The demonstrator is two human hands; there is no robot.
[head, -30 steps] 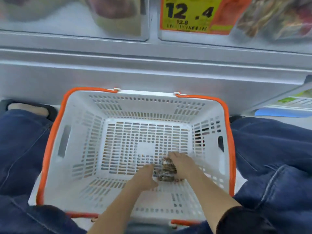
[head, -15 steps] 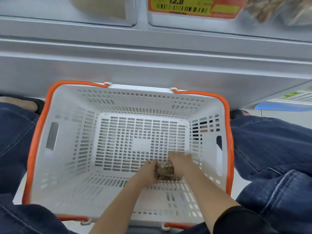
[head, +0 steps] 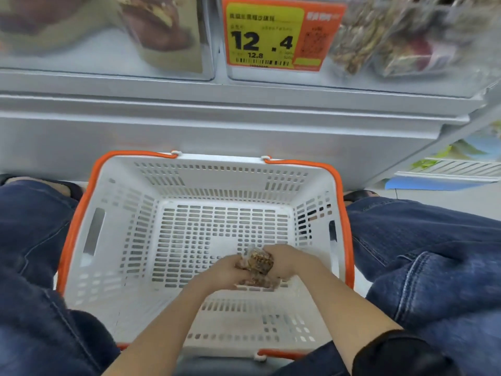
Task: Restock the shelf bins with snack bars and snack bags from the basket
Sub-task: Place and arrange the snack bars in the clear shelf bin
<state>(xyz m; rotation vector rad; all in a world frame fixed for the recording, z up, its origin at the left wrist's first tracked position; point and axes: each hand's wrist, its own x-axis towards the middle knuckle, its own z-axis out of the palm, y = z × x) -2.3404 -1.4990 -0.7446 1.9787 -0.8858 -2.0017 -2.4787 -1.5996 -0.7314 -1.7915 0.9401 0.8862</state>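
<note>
Single view only, head-worn wide-angle camera, so no overlap with another view. It looks forward and steeply down from above a white perforated plastic basket with orange rim, near, between two denim-clad legs. Forearms enter from the bottom edge. Upper frame faces grey metal shelving close ahead, with clear plastic bins and a yellow-orange price tag. Edges curve, upper corners blurred.

Shelf bins blurred – contents unclear; both hands' fingers hidden by snack bars
</note>
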